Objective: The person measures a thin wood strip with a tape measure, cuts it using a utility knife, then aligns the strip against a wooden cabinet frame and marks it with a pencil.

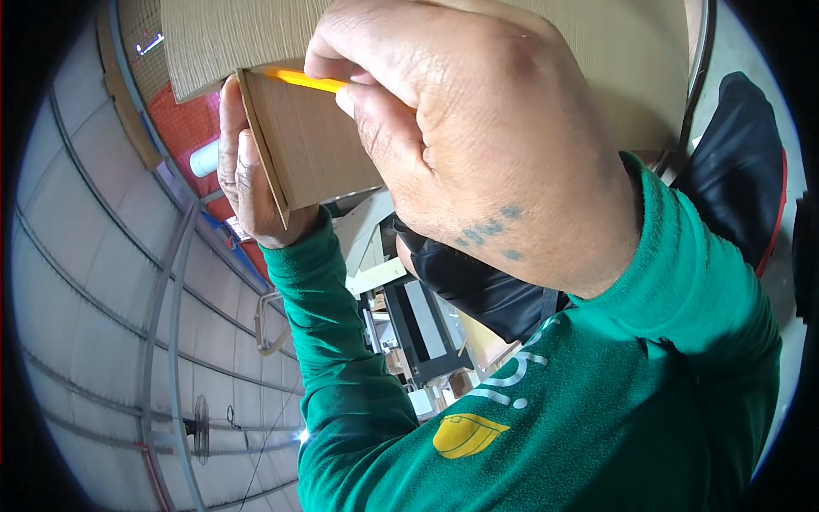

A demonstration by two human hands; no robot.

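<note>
My right hand (pixel 478 111) fills the middle of the head view, its thumb and fingers pinching a yellow pencil (pixel 299 79). The far end of the pencil meets the corner where a small wood-grain panel (pixel 320 149) adjoins a larger wood-grain board (pixel 230 38). My left hand (pixel 247 175) lies along the outer side of the small panel's thin edge strip, fingers pointing up, and steadies it. Its thumb is out of sight behind the panel. My right hand covers part of both the panel and the board.
A white cylinder (pixel 205 159) shows left of my left hand, before red netting (pixel 183 128). Below the panel, beyond my left arm, are a black frame (pixel 418 328) and other goods. A fan (pixel 200 429) and metal beams appear at lower left. A dark-clothed leg (pixel 734 162) is at right.
</note>
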